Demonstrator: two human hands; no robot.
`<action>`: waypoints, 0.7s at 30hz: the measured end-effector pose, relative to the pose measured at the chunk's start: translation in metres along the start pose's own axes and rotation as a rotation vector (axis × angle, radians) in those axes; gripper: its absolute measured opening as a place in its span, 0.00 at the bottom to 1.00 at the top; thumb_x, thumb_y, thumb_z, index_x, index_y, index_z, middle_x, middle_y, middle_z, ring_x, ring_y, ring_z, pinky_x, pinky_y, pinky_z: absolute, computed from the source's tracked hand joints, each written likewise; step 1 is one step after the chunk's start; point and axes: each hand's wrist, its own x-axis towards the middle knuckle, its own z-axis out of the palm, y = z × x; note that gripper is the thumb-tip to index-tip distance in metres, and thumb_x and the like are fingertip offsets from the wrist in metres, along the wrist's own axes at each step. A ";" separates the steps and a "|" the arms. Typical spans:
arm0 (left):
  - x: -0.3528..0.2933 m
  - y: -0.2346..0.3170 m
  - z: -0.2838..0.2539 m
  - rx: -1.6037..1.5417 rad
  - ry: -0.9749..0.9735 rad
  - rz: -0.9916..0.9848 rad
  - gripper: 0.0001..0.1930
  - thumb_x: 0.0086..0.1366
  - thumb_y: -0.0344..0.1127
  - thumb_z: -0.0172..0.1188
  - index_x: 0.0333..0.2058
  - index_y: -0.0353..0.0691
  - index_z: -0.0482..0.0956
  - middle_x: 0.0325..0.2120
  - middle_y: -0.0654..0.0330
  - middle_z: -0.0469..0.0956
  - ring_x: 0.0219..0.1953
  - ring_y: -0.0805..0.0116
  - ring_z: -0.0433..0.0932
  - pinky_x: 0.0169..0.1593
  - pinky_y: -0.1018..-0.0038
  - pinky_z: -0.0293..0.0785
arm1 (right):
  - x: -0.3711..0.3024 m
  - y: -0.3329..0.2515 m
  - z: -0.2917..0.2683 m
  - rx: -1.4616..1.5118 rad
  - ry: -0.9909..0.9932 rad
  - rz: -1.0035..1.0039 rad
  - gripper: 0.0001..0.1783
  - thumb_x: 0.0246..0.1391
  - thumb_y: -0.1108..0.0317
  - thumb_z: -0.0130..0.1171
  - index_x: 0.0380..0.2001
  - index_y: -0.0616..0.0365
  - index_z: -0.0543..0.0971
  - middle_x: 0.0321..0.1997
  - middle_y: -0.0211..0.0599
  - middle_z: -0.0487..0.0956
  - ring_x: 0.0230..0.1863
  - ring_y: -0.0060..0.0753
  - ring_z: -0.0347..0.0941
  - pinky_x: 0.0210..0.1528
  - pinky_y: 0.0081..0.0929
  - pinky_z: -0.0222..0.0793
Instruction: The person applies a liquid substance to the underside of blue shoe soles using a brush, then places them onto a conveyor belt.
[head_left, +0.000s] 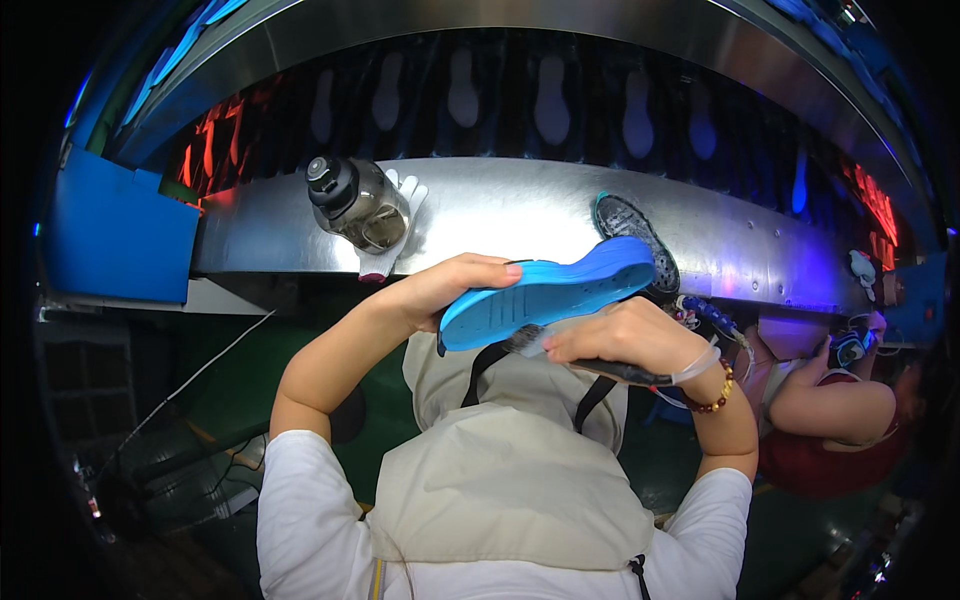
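A bright blue shoe sole (550,295) is held up in front of my body, tilted, with its left end gripped by my left hand (455,285). The thumb lies along its upper edge and the other fingers are mostly hidden behind it. Below the sole, my right hand (635,335) is closed round a brush (622,371) with a dark handle. Its dark bristles come close to the sole's lower edge; whether they touch I cannot tell. Behind the sole's right end, a black speckled shoe piece (635,228) with a teal tip rests on the metal ledge.
A dark-lidded bottle (365,205) stands on the metal ledge (500,200) at left, over a white glove (412,205). Past the ledge, several soles (552,100) lie in a row on a dark belt. A blue box (120,225) is far left. At right sits another person (835,405).
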 end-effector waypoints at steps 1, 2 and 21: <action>0.001 -0.002 -0.003 0.001 0.000 0.001 0.30 0.58 0.49 0.50 0.50 0.28 0.65 0.43 0.45 0.71 0.41 0.64 0.74 0.42 0.73 0.71 | 0.000 -0.008 -0.008 -0.096 -0.092 0.056 0.12 0.38 0.69 0.60 0.32 0.56 0.77 0.35 0.33 0.79 0.38 0.35 0.75 0.36 0.25 0.71; -0.001 -0.006 -0.007 -0.077 0.011 0.025 0.30 0.58 0.49 0.51 0.49 0.28 0.66 0.41 0.46 0.72 0.39 0.64 0.74 0.39 0.74 0.73 | 0.002 -0.018 -0.014 -0.184 -0.184 0.116 0.13 0.38 0.69 0.60 0.32 0.56 0.77 0.35 0.34 0.79 0.37 0.35 0.75 0.36 0.25 0.71; -0.003 -0.014 -0.014 -0.100 0.152 0.071 0.30 0.57 0.49 0.52 0.50 0.28 0.65 0.41 0.47 0.72 0.39 0.65 0.74 0.42 0.74 0.72 | -0.020 0.022 -0.013 0.028 0.104 0.184 0.11 0.41 0.75 0.62 0.32 0.64 0.78 0.34 0.43 0.79 0.36 0.36 0.76 0.41 0.25 0.71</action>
